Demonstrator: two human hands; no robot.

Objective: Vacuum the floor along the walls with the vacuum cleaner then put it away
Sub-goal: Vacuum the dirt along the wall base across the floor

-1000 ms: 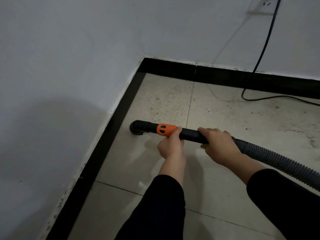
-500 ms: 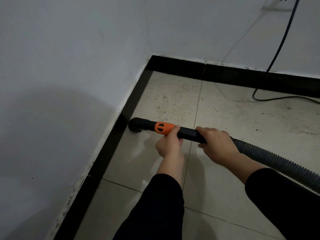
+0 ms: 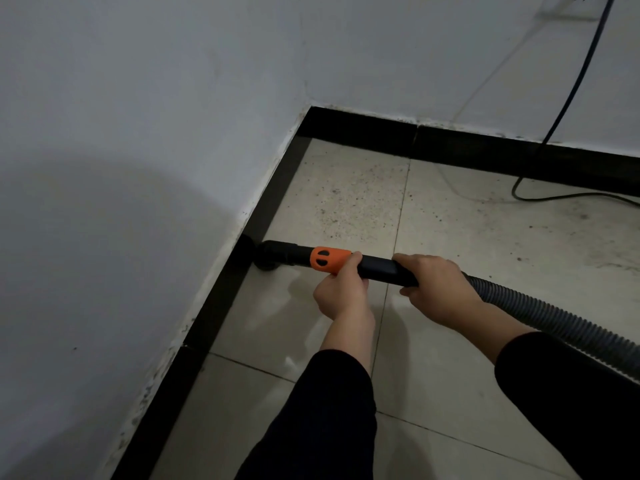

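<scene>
The vacuum's black wand lies almost level above the floor, with an orange collar near its front. Its round black nozzle touches the floor right at the black skirting of the left wall. My left hand grips the wand just behind the orange collar. My right hand grips the wand's rear end, where the grey ribbed hose joins and runs off to the right. The vacuum's body is out of view.
Pale floor tiles ahead toward the corner are speckled with dirt. A black power cord hangs down the far wall and loops across the floor at right. White walls meet in the corner at top centre.
The nozzle has slid left across the tile until it meets the left skirting. Both hands moved with the wand and kept their grip.
</scene>
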